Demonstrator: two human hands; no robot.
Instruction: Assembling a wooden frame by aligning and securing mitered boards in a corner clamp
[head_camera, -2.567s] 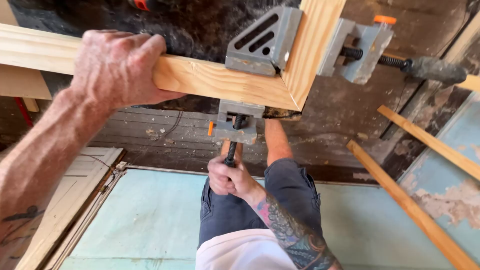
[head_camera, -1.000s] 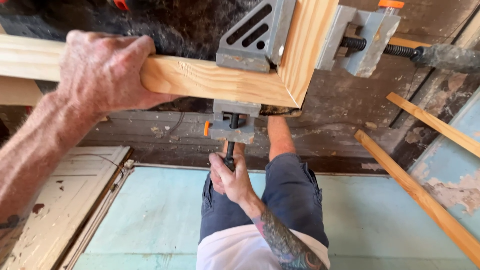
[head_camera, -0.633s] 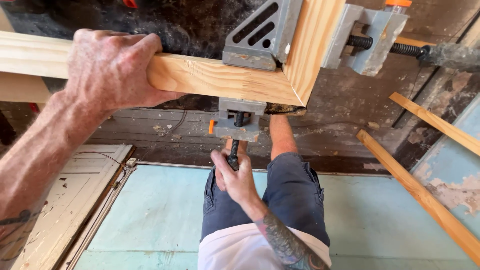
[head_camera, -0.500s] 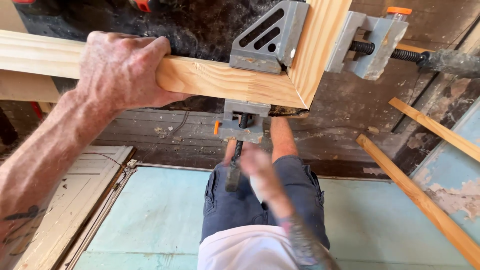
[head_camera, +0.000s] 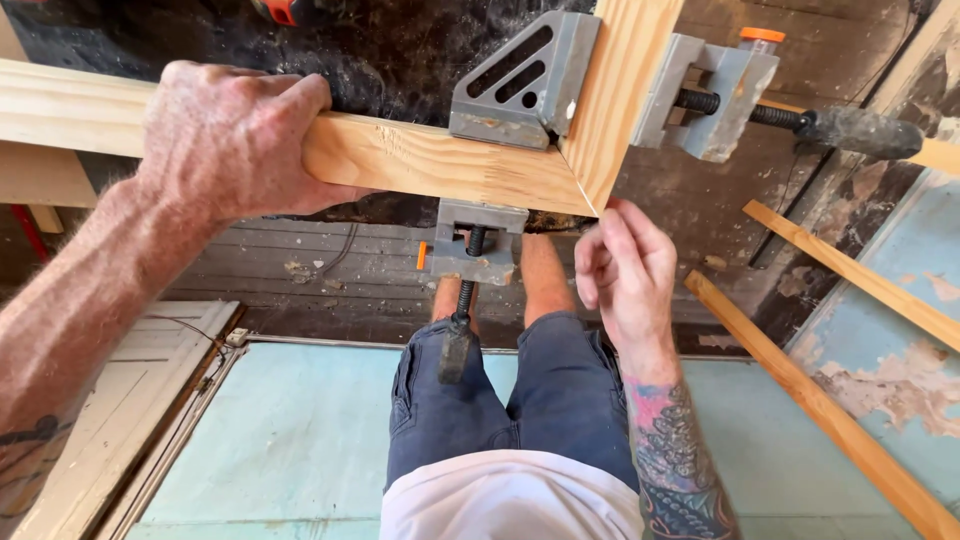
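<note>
Pine rail (head_camera: 430, 165), laid across from nine o'clock toward centre, is gripped from above by the left hand (head_camera: 235, 140), fingers wrapped over its far edge; a second pine rail (head_camera: 625, 90) is met at a mitred corner near one o'clock; both are held in a grey corner clamp (head_camera: 530, 85), whose screw handle (head_camera: 455, 350) hangs free at six o'clock; the right hand (head_camera: 625, 275) is raised just below the mitre tip, fingers loosely curled, nothing pinched; loose wooden strips (head_camera: 820, 400) are seen at four o'clock
</note>
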